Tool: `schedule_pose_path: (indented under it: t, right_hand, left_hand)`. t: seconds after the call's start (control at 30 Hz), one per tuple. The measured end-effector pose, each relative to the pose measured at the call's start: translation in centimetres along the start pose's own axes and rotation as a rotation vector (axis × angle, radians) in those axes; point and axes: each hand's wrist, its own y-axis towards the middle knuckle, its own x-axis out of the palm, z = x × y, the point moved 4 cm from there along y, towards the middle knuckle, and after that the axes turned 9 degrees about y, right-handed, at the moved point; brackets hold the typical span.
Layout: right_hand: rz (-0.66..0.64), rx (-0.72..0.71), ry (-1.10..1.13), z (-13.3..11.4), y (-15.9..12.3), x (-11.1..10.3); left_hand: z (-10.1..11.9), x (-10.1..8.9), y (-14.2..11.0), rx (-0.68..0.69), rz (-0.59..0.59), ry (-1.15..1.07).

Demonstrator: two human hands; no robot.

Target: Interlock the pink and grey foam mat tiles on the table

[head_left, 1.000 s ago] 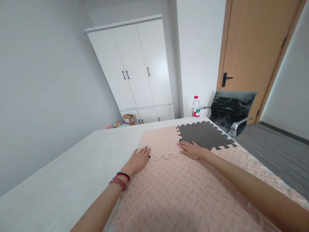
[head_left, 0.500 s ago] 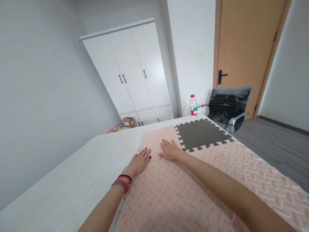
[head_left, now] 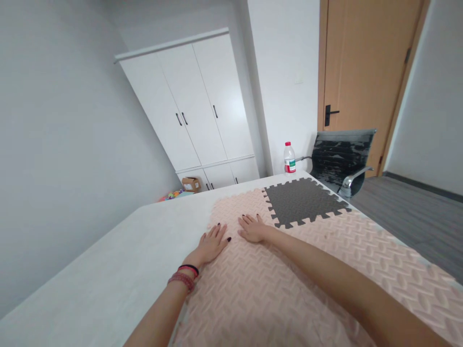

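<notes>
Pink interlocking foam mat tiles [head_left: 289, 279] cover the right part of a white table [head_left: 108, 274]. One dark grey foam tile [head_left: 302, 202] is joined in at the far right corner. My left hand [head_left: 213, 243] lies flat with fingers spread, on the left edge of the pink mat. My right hand [head_left: 253, 227] lies flat on the pink mat just beside it, fingers stretched out, close to the seam between two pink tiles. Neither hand holds anything.
A water bottle [head_left: 289, 158] stands at the table's far edge. A black office chair [head_left: 342, 156] sits beyond the right corner, before a wooden door [head_left: 361, 82]. A white wardrobe [head_left: 195, 106] stands at the back, with a cardboard box [head_left: 191, 183] and colourful toys on the floor.
My right hand slid left across the pink mat, from the grey tile's edge to beside my left hand. The left hand shifted only slightly. The view turned a little.
</notes>
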Motion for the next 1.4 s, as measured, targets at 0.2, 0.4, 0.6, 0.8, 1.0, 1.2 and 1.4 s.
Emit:
schedule_pose_path:
  t: [0.2, 0.4, 0.6, 0.8, 1.0, 1.2, 1.4]
  right_hand:
    - [-0.009, -0.035, -0.011, 2.8, -2.2, -1.8]
    - [0.003, -0.016, -0.017, 3.3, -3.3, -1.5]
    - [-0.023, -0.007, -0.022, 5.0, -3.6, -3.8]
    - [0.029, 0.067, -0.043, 9.1, -6.0, -5.0]
    - [0.029, 0.06, -0.057, 9.3, -5.9, -5.2]
    - [0.156, 0.157, -0.083, 13.9, -8.2, -10.5]
    - [0.304, 0.44, -0.215, 23.7, -13.7, -14.8]
  left_hand:
    - [-0.1, -0.1, 0.3, 0.03, -0.045, -0.04]
    - [-0.1, -0.4, 0.2, 0.032, -0.045, -0.048]
    - [-0.4, -0.8, 0.8, 0.038, -0.064, -0.036]
    - [1.7, -0.8, 2.7, -0.031, -0.087, -0.014]
    - [2.6, -0.8, 3.4, -0.058, -0.063, -0.01]
    - [1.7, -3.2, 5.3, -0.02, -0.003, -0.054]
    - [7.2, -7.3, 11.7, 0.139, 0.186, -0.139]
